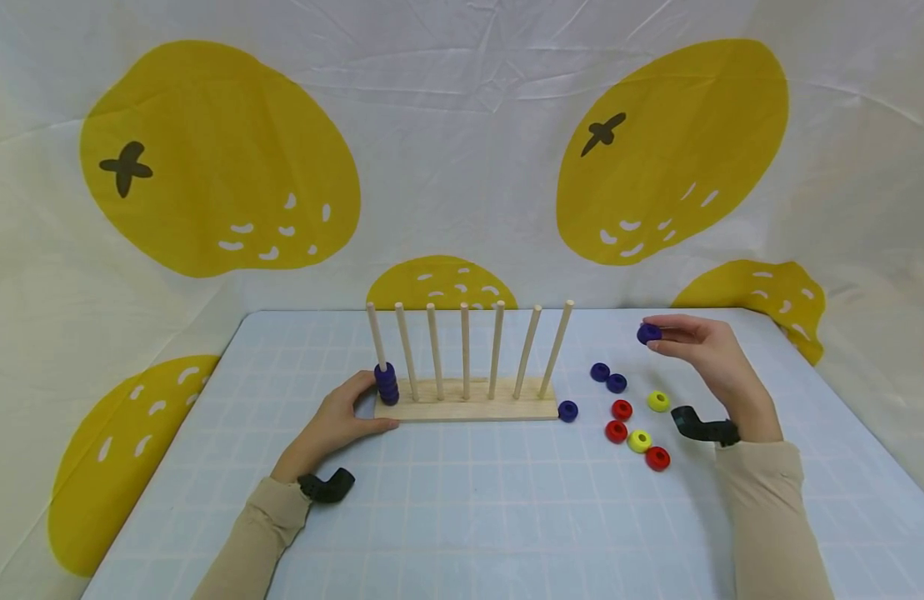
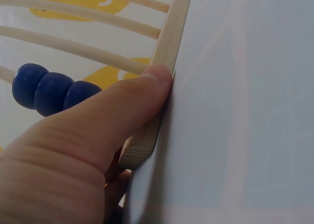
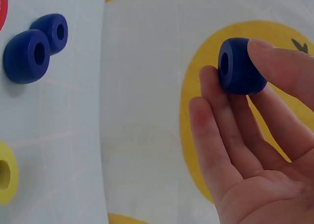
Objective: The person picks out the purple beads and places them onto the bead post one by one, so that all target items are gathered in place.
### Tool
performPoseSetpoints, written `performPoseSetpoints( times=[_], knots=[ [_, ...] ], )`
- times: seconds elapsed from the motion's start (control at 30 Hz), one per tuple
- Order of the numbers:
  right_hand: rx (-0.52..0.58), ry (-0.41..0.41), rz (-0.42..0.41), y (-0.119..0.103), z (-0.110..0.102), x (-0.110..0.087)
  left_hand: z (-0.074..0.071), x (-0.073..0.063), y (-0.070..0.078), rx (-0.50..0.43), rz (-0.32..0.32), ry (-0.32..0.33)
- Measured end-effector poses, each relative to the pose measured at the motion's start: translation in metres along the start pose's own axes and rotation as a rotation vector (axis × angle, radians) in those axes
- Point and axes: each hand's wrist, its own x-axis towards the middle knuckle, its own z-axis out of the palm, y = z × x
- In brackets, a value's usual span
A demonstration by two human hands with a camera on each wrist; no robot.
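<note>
A wooden peg stand (image 1: pixel 469 410) with several upright pegs rests on the table. Blue beads (image 1: pixel 387 385) are stacked on its leftmost peg. My left hand (image 1: pixel 344 417) grips the left end of the base, its thumb (image 2: pixel 132 98) along the front edge and the other fingers mostly hidden behind. Raised at the right, my right hand (image 1: pixel 701 346) pinches a single blue bead (image 3: pixel 240 67) between thumb and fingertips. The hole of that bead shows in the right wrist view, facing away from the palm.
Two blue beads (image 1: pixel 616 383) lie right of the stand, and another blue bead (image 1: pixel 568 411) sits at its right end. Red beads (image 1: pixel 616 431) and yellow beads (image 1: pixel 659 402) are scattered nearer the right forearm. A fruit-patterned cloth (image 1: pixel 462 167) hangs behind the table.
</note>
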Motion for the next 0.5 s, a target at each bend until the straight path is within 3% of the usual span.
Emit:
performPoseSetpoints(
  times=[0.5],
  knots=[
    [0.196, 0.096, -0.121, -0.038, 0.015, -0.009, 0.001, 0.001, -0.001, -0.005, -0.011, 0.000]
  ],
)
